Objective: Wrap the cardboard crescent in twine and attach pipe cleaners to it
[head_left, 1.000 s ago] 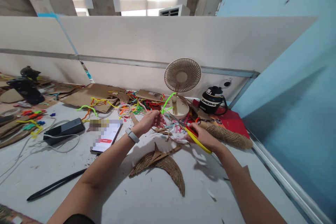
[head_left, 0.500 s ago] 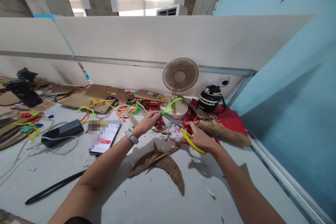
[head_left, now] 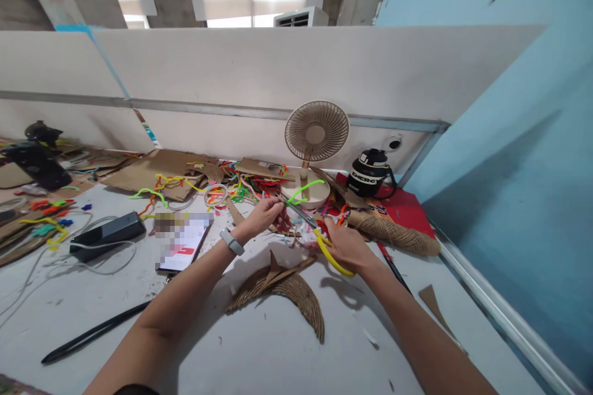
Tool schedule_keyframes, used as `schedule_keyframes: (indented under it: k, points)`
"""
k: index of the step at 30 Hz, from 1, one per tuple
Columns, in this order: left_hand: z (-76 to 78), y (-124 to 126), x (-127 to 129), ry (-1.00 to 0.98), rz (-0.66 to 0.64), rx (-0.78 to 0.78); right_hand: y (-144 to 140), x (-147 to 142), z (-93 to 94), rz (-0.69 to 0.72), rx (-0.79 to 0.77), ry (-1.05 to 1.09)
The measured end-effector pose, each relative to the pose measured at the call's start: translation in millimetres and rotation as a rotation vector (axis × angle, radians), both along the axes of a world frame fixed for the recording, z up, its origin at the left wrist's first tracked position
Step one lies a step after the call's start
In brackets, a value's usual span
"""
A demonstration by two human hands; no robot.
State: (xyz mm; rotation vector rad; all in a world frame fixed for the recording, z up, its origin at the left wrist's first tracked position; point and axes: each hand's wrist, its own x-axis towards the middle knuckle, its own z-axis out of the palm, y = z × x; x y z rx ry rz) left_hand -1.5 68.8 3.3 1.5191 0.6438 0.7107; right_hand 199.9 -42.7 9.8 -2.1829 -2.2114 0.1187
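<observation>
My left hand [head_left: 266,215], with a grey band at the wrist, pinches a bright green pipe cleaner [head_left: 309,187] whose forked ends stick out to the right. In my right hand [head_left: 345,244] is a pair of scissors [head_left: 332,256] with yellow handles. Their metal blades point left and reach up to my left fingertips, next to the green stem. Whether the blades touch the stem is too small to tell. Below both hands a crescent-shaped piece wound with brown cord [head_left: 299,299] lies on the white table, a pointed cardboard piece on it.
A beige fan [head_left: 317,131] stands behind the hands, a black ENERGY-labelled jug [head_left: 369,173] right of it. A cord-patterned roll [head_left: 393,233] lies at right. Cardboard [head_left: 152,173] and colourful pipe cleaners line the back. A phone [head_left: 185,244] and black power bank [head_left: 109,236] lie left.
My right hand has shifted slightly left with the scissors, and their handles look closer together. The green pipe cleaner's free end has dipped and swung a little to the right.
</observation>
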Motion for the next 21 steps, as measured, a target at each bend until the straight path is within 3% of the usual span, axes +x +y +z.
schedule_keyframes:
  k: [11, 19, 21]
  points:
    - [-2.7, 1.4, -0.3, -0.002, -0.006, -0.03, 6.6, 2.9, -16.5, 0.024, 0.044, -0.094]
    - [-4.7, 11.3, -10.4, -0.11, -0.069, -0.018, 7.6, 23.7, -6.2, -0.105, 0.093, -0.078]
    - [-4.4, 10.8, -13.0, -0.173, -0.106, -0.019, 6.6, 33.7, -1.4, -0.075, 0.082, -0.113]
